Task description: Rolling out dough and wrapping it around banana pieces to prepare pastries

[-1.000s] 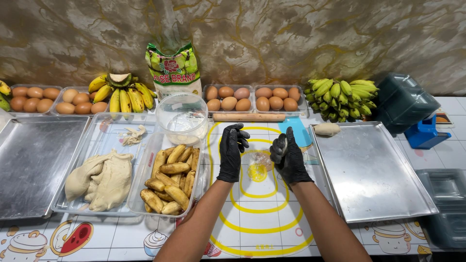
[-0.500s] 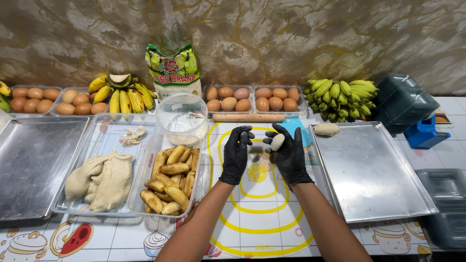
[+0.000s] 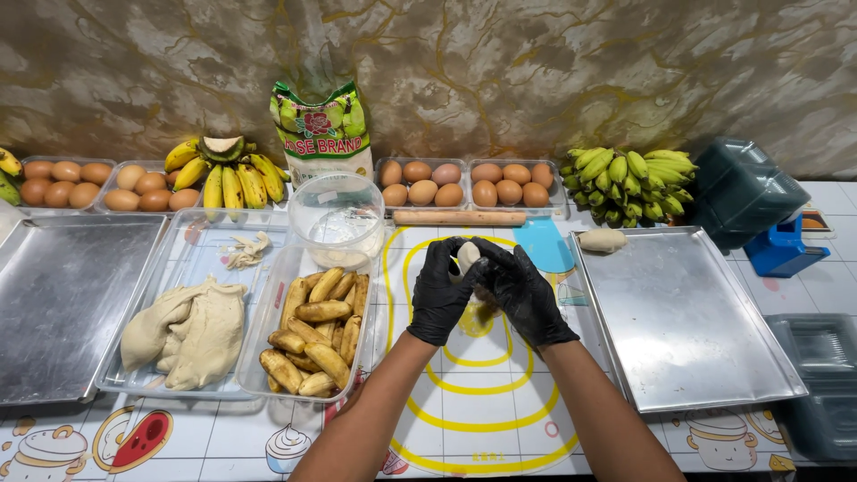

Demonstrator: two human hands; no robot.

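Both black-gloved hands meet above the yellow-ringed mat (image 3: 464,402) on the bench, the left hand (image 3: 439,295) and right hand (image 3: 525,299) cupped together around a small pale lump of dough (image 3: 467,256) that shows between the fingers. Just to the left stands a clear tub of peeled bananas (image 3: 312,335), with a tray of dough sheets (image 3: 187,330) beyond it.

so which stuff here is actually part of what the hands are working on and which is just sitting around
In use:
left hand and right hand, both gloved, closed around a small dough piece
yellow-ringed mat under them

Lying about:
peeled bananas
dough slab
rolling pin
eggs
green bananas
steel tray
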